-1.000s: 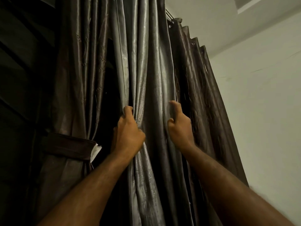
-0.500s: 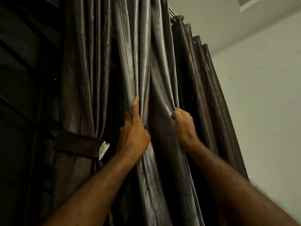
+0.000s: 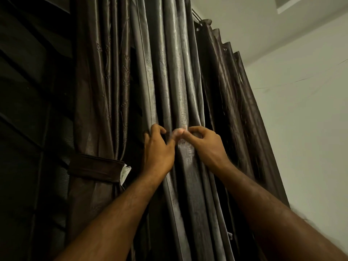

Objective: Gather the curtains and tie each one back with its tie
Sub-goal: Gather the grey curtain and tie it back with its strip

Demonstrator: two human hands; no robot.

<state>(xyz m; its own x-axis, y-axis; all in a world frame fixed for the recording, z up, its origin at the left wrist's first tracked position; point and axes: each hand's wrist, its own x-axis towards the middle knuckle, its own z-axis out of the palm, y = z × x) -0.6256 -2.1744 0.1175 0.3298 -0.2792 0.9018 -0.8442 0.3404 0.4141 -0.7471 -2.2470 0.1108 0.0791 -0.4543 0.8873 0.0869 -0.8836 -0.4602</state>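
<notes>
A: We are looking up at a grey curtain [image 3: 175, 76] hanging in long folds from the rail, with the white wall [image 3: 305, 129] to its right.

B: And we are reaching both arms up into it. Our left hand [image 3: 159, 151] is curling its fingers round the folds at the curtain's left edge, thumb stretching toward the middle.

A: Our right hand [image 3: 206, 146] is hooking its fingers behind the folds on the other side, partly closed, with cloth bunching between the two hands. The thumb tips are almost meeting; they are blurred, so we cannot tell whether they are touching.

B: To our left, a brown curtain [image 3: 101, 91] is hanging already gathered, with a dark tie [image 3: 96, 167] wrapping round it and a white tag [image 3: 125, 173] sticking out at the tie's end.

A: We are not seeing any tie round the grey one.
</notes>
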